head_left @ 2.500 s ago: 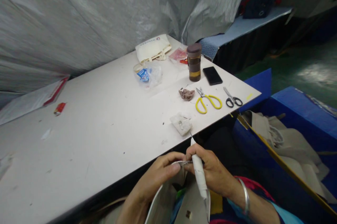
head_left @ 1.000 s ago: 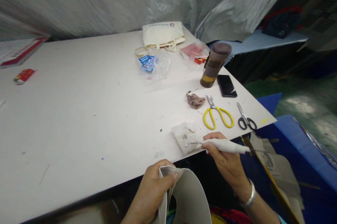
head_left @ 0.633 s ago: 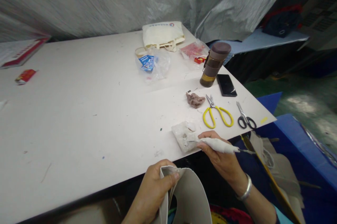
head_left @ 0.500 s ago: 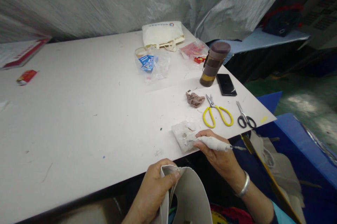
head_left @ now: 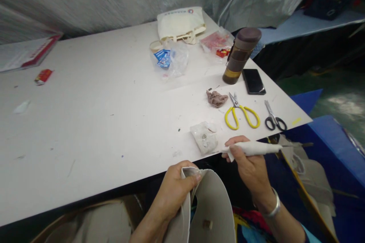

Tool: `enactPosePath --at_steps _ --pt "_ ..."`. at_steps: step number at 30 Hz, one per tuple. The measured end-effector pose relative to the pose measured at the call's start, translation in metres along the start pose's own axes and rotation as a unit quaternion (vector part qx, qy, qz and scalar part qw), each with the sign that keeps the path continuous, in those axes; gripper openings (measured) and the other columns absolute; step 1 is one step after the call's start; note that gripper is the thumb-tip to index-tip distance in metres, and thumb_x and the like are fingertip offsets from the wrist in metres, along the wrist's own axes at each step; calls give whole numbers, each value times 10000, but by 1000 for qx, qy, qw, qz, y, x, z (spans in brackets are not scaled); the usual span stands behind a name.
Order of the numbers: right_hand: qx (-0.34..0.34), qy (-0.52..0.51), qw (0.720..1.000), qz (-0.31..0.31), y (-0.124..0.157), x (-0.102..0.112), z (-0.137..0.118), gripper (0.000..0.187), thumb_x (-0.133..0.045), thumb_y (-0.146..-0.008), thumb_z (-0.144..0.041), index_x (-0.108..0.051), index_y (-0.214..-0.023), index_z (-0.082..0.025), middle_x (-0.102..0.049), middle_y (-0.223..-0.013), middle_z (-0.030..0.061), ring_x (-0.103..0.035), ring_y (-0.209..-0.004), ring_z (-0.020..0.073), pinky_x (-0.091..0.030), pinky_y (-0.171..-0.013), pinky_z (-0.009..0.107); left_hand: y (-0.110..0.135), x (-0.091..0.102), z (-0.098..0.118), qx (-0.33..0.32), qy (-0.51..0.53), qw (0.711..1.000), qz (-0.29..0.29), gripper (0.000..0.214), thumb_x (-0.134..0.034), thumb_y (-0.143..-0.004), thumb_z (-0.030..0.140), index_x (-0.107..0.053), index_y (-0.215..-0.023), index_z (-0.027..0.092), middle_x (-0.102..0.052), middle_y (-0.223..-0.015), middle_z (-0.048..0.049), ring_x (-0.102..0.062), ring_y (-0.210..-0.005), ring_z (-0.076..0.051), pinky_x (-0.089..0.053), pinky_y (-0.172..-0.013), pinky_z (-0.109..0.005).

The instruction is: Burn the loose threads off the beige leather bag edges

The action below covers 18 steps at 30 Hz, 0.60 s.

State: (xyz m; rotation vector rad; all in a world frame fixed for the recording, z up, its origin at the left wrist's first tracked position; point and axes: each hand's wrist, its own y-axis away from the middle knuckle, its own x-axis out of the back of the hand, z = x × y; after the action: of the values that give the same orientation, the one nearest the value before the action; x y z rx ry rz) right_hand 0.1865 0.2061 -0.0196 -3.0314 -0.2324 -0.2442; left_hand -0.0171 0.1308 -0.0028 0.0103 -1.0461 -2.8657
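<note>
My left hand (head_left: pixel 178 186) is closed on the upper edge of a light grey, leather-like curved piece (head_left: pixel 215 197); the thumb presses its folded layers together. Below the table's front edge, the piece hangs open like a bag, with a small brownish patch inside. My right hand (head_left: pixel 248 163) grips a slim tool with a white-wrapped handle (head_left: pixel 258 148). A thin metal shaft points right from it, while its other end lies by my fingertips. Just left of those fingers, a crumpled whitish plastic packet (head_left: pixel 203 138) with grey smears rests at the table edge.
Yellow-handled scissors (head_left: pixel 242 113), black-handled scissors (head_left: pixel 275 119) and a crumpled brown cloth (head_left: pixel 216 99) lie beyond my right hand. Farther back are a bottle (head_left: pixel 241 56), a phone (head_left: pixel 254 81), a clear plastic bag (head_left: pixel 179 60) and a cream tote bag (head_left: pixel 181 24) on the white table (head_left: pixel 94 132).
My right hand has drawn the tool rightward, off the plastic packet. My left hand keeps its hold on the grey piece. The whole view has shifted slightly.
</note>
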Motion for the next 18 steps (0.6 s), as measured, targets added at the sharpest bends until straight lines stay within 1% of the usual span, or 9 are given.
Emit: enactPosePath --at_steps 3,7,11,15,18 --pt "-66 -88 992 -63 13 -8 1 243 -610 -1039 -435 -650 -959 -209 -688 -675 -16 -640 -605 146 -501 -602 245 2 -3 2 -5 -10 1000 -7 305 -771 -680 432 -667 -750 154 -559 -626 6 -458 -611 -147 -356 -612 -286" --pt "-106 -121 983 -89 21 -15 5 265 -625 -1026 -459 -649 -970 -201 -653 -663 -23 -632 -617 145 -499 -611 245 2 -8 4 -1 -20 1000 -15 302 -771 -676 423 -669 -748 149 -559 -619 9 -459 -602 -144 -341 -604 -282" --pt "-111 -110 982 -102 20 -14 5 284 -625 -1021 -471 -645 -962 -194 -645 -665 -21 -624 -617 147 -489 -608 250 4 -10 6 2 -3 1000 -20 288 -783 -660 400 -669 -739 148 -577 -626 5 -473 -606 -142 -346 -614 -280" --pt "-105 -85 984 -116 18 -10 3 316 -607 -1025 -482 -633 -908 -190 -642 -645 -21 -606 -593 144 -475 -596 251 6 -11 7 3 12 1000 -23 274 -792 -665 392 -679 -728 151 -592 -621 -1 -489 -603 -146 -355 -611 -280" --pt "-104 -68 983 -134 14 -8 2 337 -595 -1029 -483 -622 -869 -188 -617 -634 -26 -589 -588 141 -467 -599 255 9 -11 8 2 19 999 -26 258 -790 -667 384 -683 -719 155 -580 -602 6 -472 -584 -140 -340 -593 -276"
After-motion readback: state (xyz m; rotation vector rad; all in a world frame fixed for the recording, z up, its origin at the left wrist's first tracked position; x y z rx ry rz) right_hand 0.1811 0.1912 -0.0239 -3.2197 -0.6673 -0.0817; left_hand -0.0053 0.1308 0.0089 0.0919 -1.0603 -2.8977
